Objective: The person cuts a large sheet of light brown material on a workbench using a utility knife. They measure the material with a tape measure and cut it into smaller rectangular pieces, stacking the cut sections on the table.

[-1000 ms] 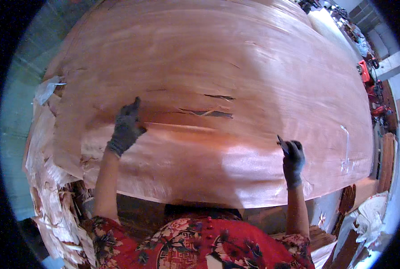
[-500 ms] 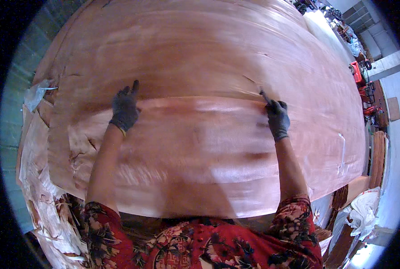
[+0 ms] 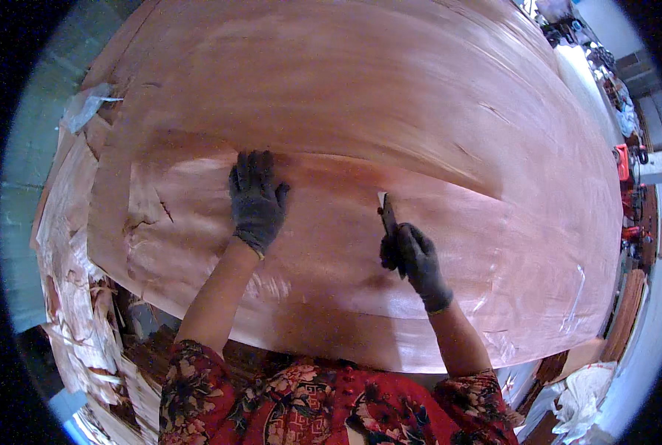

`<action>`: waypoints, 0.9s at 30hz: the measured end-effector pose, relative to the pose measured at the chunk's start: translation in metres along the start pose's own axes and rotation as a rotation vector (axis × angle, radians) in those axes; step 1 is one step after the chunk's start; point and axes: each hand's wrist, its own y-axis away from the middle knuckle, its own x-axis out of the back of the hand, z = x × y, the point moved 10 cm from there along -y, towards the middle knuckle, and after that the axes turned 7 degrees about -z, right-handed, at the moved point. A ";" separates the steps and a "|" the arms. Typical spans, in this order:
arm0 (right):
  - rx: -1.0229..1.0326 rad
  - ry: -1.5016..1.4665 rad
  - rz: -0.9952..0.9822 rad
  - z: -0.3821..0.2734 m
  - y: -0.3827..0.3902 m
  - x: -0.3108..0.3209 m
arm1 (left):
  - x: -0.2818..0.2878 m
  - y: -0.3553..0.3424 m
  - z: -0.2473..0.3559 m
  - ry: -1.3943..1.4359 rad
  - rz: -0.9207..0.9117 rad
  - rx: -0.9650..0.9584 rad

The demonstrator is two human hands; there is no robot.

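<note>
A broad reddish-brown sheet of wood veneer (image 3: 331, 96) covers the surface before me, with a smaller piece of veneer (image 3: 331, 245) across its near part. My left hand (image 3: 258, 199), in a dark grey glove, lies flat on the veneer, fingers stretched toward the far edge of the nearer piece. In my gloved right hand (image 3: 414, 259) is a utility knife (image 3: 387, 211), its pale blade pointing away from me over the nearer piece. Whether the blade touches the veneer I cannot tell. A small dark split (image 3: 168, 211) shows left of my left hand.
Torn veneer scraps (image 3: 71, 274) are heaped along the left side. A clear plastic scrap (image 3: 86, 107) lies at the far left edge. On the right are a white plastic bag (image 3: 583, 393), stacked brown sheets (image 3: 627, 311) and red equipment (image 3: 622, 163).
My left hand has shifted right and flattened onto the veneer. My right hand has come nearer and to the left with the knife. The veneer's far edge now stands raised at the right.
</note>
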 end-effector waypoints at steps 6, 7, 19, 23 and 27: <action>0.030 -0.045 -0.167 -0.017 -0.026 -0.050 | 0.011 0.008 0.016 0.060 0.076 -0.167; -0.004 0.045 -0.127 -0.020 -0.032 -0.055 | -0.002 0.005 0.010 0.130 0.016 -0.154; -0.017 0.588 -0.143 0.000 -0.076 -0.082 | 0.004 0.014 0.005 0.321 -0.026 -0.071; 0.047 1.228 -0.190 -0.003 -0.087 -0.107 | 0.004 0.015 0.000 0.342 0.028 -0.066; 0.181 1.510 -0.167 -0.007 -0.102 -0.125 | -0.001 0.014 0.002 0.269 0.048 -0.058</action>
